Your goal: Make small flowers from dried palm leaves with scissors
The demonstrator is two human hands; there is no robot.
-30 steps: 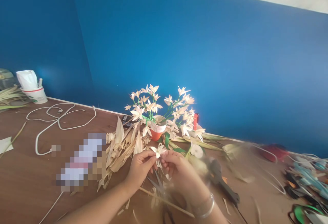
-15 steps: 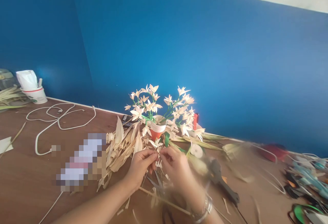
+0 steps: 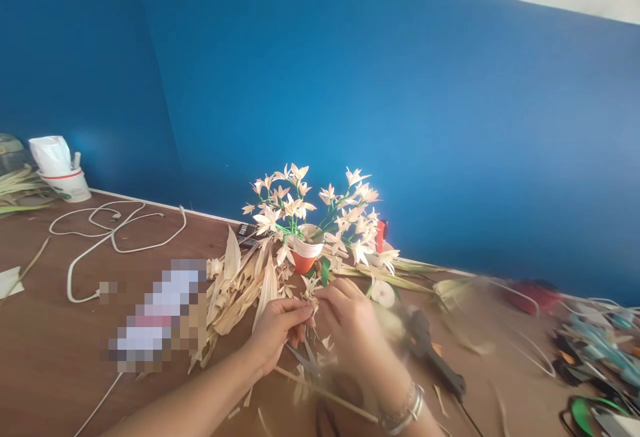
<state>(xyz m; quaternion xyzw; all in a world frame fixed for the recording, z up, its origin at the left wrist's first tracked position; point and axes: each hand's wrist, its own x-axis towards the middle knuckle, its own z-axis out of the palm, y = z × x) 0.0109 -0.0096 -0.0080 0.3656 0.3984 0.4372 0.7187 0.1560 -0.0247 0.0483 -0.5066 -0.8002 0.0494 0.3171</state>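
Note:
My left hand (image 3: pixel 279 330) and my right hand (image 3: pixel 350 320) meet low in the middle of the view, fingertips pinched around a small cream husk flower (image 3: pixel 311 285). Its petals point up above the fingers; the lower part is hidden by them. Right behind stands a white and orange paper cup (image 3: pixel 306 258) with green-stemmed husk flowers (image 3: pixel 293 207) spreading to both sides. Dry corn husks (image 3: pixel 245 284) lie heaped left of the cup. Beneath my hands lies a pair of scissors (image 3: pixel 303 357), partly covered.
A dark glue gun (image 3: pixel 433 354) and a white tape roll (image 3: pixel 383 294) lie to the right. White cable (image 3: pixel 115 230) loops at the left, near a pixelated object (image 3: pixel 155 317). A white tub (image 3: pixel 67 184) stands back left. Blurred tools (image 3: pixel 595 350) crowd the far right.
My right hand has risen slightly and turned, its fingers now higher on the flower. The flower has shifted a little right and tilted more upright. My left hand has barely moved.

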